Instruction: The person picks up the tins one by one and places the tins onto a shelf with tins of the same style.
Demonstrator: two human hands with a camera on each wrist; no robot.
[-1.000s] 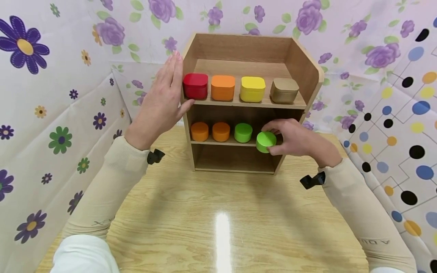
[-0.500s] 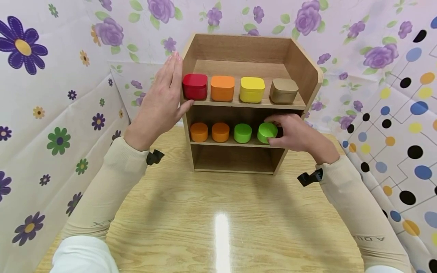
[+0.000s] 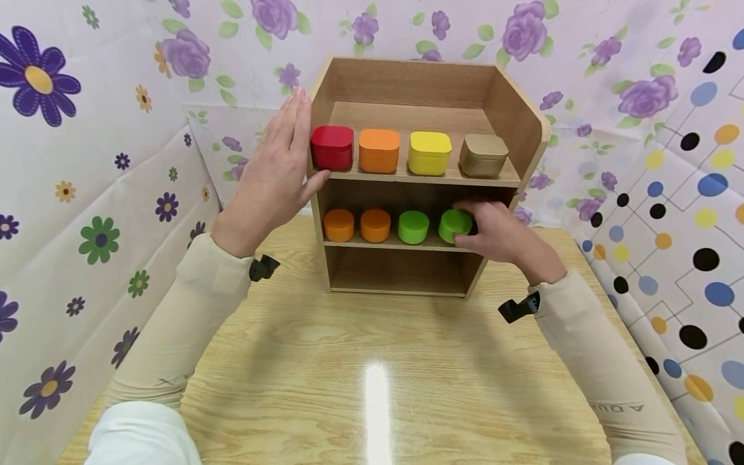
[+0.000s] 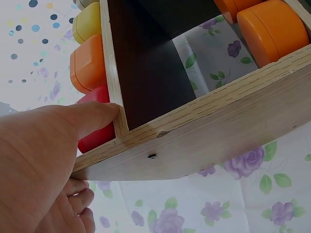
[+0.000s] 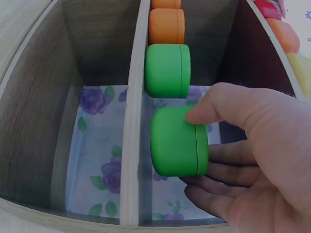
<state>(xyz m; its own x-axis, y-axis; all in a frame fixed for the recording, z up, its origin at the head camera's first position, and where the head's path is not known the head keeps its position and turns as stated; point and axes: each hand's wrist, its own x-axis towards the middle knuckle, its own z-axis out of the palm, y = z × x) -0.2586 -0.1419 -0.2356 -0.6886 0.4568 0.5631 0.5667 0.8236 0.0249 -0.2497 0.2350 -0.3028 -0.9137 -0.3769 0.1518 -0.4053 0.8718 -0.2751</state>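
Note:
My right hand point(image 3: 501, 234) holds a round green lidded container point(image 5: 175, 141) at the right end of the middle shelf, thumb on one side and fingers on the other. Beside it stands another green container point(image 3: 413, 227), then two round orange containers point(image 3: 340, 225) in the same row. My left hand point(image 3: 269, 169) rests against the left side of the small wooden shelf unit point(image 3: 407, 81), its fingers straight. Its thumb point(image 4: 99, 118) touches the front edge beside the red container point(image 3: 333, 148).
On the top shelf, an orange squarish container point(image 3: 379, 151), a yellow one point(image 3: 429, 154) and a gold-brown one point(image 3: 484, 155) line up with the red one. The unit stands on a wood-grain table point(image 3: 325, 361), between patterned cloth walls.
My right hand has moved the green container back and slightly up, from in front of the middle shelf's edge into the row. The left hand stays in place.

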